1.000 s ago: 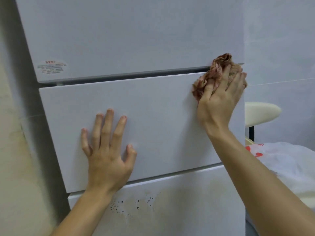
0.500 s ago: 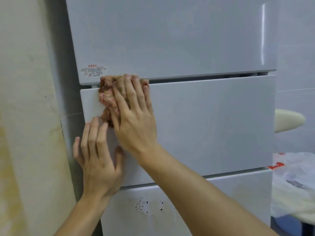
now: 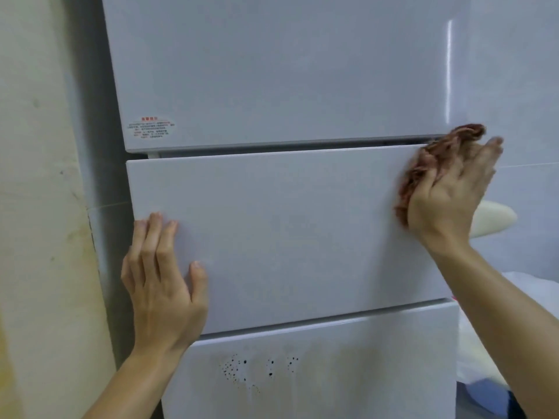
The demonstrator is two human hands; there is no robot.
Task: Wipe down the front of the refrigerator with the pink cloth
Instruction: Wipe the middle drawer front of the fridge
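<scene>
Wiping is under way on the refrigerator's middle drawer front. The pink cloth is bunched at its top right corner under the right hand, whose thumb and fingers curl over it. The left hand braces the panel with its fingers straight and close together; the next pass probably needs to drop lower, toward the dark specks beneath both hands.

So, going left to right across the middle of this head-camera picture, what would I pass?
Stained wall → left hand → fridge drawer front → pink cloth → right hand holding it → cream rounded object.
</scene>
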